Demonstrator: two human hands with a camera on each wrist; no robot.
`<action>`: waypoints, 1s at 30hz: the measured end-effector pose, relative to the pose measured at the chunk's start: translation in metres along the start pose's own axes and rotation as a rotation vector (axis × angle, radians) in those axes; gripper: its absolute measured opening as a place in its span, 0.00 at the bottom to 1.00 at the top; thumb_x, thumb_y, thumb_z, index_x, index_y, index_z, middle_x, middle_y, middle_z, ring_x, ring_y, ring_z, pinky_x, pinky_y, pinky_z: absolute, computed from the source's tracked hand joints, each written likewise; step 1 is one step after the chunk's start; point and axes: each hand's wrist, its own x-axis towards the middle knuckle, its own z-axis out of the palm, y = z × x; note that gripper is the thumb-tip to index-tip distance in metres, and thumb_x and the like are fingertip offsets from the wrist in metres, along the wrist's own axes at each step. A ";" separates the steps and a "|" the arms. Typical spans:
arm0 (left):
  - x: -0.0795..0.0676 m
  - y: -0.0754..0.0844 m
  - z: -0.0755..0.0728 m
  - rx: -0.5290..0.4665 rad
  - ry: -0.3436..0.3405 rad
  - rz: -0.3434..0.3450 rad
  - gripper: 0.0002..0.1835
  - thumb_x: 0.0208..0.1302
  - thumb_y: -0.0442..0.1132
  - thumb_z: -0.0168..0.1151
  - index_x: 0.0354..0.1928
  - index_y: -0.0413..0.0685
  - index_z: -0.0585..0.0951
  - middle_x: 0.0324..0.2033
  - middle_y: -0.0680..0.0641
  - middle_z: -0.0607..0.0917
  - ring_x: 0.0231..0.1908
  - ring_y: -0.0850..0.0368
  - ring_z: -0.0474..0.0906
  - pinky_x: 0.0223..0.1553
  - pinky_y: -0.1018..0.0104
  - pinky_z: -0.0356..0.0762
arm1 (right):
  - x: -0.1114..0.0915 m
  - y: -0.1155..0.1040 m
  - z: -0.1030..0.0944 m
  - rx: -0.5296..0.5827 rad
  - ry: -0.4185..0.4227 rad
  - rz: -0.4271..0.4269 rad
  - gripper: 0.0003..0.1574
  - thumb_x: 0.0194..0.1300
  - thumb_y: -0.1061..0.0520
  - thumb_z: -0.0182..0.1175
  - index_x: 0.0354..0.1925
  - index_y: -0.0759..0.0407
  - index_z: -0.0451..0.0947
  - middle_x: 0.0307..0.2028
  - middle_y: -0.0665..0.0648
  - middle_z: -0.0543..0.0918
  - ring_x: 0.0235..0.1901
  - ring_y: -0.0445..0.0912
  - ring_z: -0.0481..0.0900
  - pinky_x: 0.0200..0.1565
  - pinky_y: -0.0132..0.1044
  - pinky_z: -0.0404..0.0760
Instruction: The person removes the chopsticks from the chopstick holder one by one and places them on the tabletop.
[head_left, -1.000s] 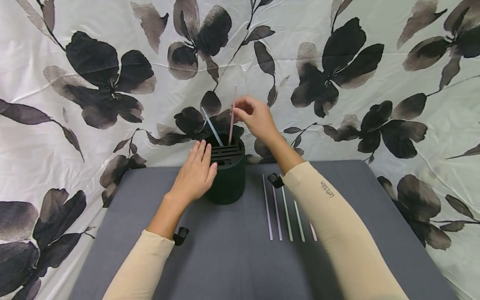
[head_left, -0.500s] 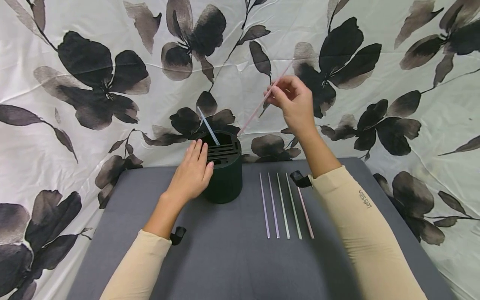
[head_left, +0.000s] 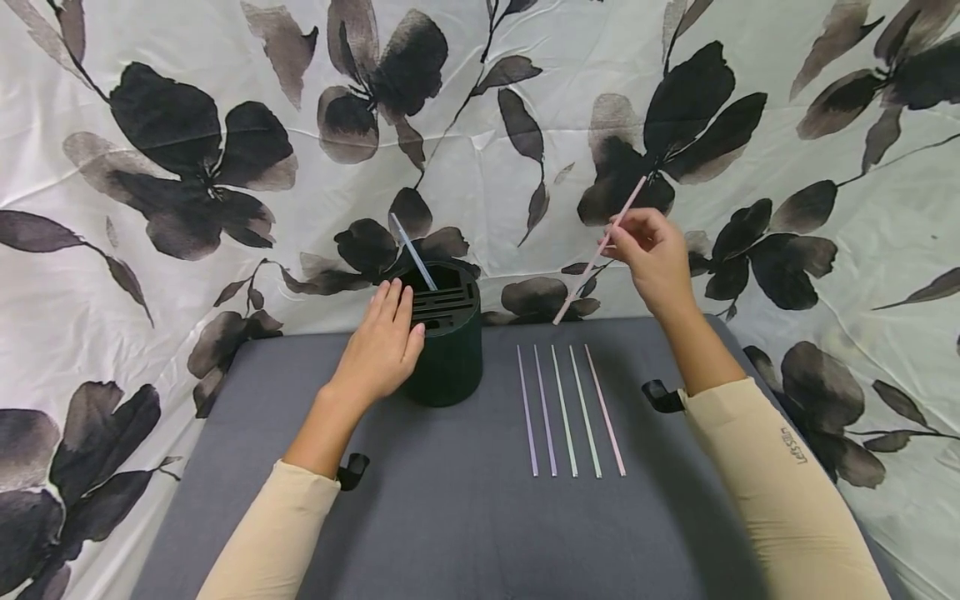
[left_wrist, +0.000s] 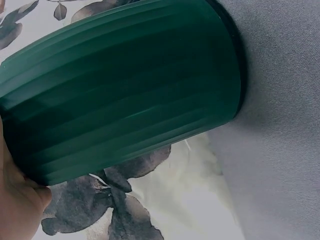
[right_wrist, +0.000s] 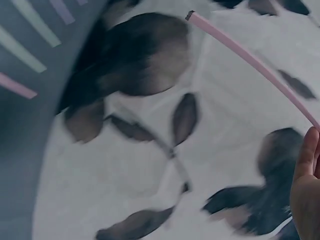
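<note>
My right hand (head_left: 654, 260) pinches a thin pink straw (head_left: 576, 292) between thumb and fingertips, up in front of the backdrop. The straw slants, its lower end toward the lower left. In the right wrist view, that pink straw (right_wrist: 255, 60) reaches from the fingertips to the upper middle. Fingers straight, my left hand (head_left: 378, 350) rests on the top edge of a dark green round holder (head_left: 447, 367) with slots across its top. A light-blue straw (head_left: 413, 252) leans inside its rear opening. The ribbed wall of the holder (left_wrist: 125, 95) fills much of the left wrist view.
Right of the holder, several straws lie side by side on the grey table (head_left: 465, 533): purple straws (head_left: 527, 410), pale green straws (head_left: 565, 410) and one pink straw (head_left: 604, 410). Behind the table hangs a white cloth (head_left: 480, 50) with dark flowers.
My right hand has lifted the pink straw away from the holder's opening and carried it to the right, then slightly down. The left hand stays on the holder.
</note>
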 end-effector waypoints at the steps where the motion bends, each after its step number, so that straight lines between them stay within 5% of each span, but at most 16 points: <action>1: 0.000 0.000 0.000 -0.001 -0.001 -0.002 0.36 0.81 0.50 0.39 0.79 0.31 0.55 0.79 0.31 0.54 0.81 0.35 0.46 0.80 0.42 0.46 | -0.003 0.004 -0.005 -0.023 -0.003 0.015 0.10 0.70 0.66 0.64 0.48 0.69 0.79 0.39 0.55 0.84 0.38 0.42 0.89 0.43 0.30 0.88; 12: 0.001 0.000 0.000 0.001 0.008 -0.008 0.36 0.81 0.50 0.39 0.79 0.30 0.55 0.80 0.30 0.53 0.81 0.35 0.45 0.80 0.41 0.47 | -0.027 0.047 -0.052 -0.376 -0.106 0.197 0.16 0.72 0.64 0.62 0.53 0.74 0.76 0.36 0.50 0.83 0.32 0.33 0.86 0.38 0.30 0.88; 20: 0.004 -0.001 0.002 -0.004 0.021 -0.012 0.36 0.81 0.50 0.38 0.79 0.31 0.56 0.79 0.31 0.54 0.81 0.34 0.46 0.79 0.40 0.48 | -0.045 0.102 -0.083 -0.444 -0.214 0.284 0.17 0.73 0.63 0.62 0.53 0.76 0.77 0.35 0.54 0.83 0.31 0.33 0.84 0.37 0.30 0.88; 30: 0.006 0.002 0.005 0.003 0.008 -0.028 0.36 0.81 0.50 0.39 0.79 0.32 0.55 0.80 0.32 0.53 0.81 0.36 0.44 0.80 0.41 0.45 | -0.068 0.143 -0.096 -0.486 -0.312 0.428 0.18 0.75 0.63 0.60 0.53 0.79 0.76 0.40 0.71 0.84 0.30 0.35 0.83 0.37 0.35 0.90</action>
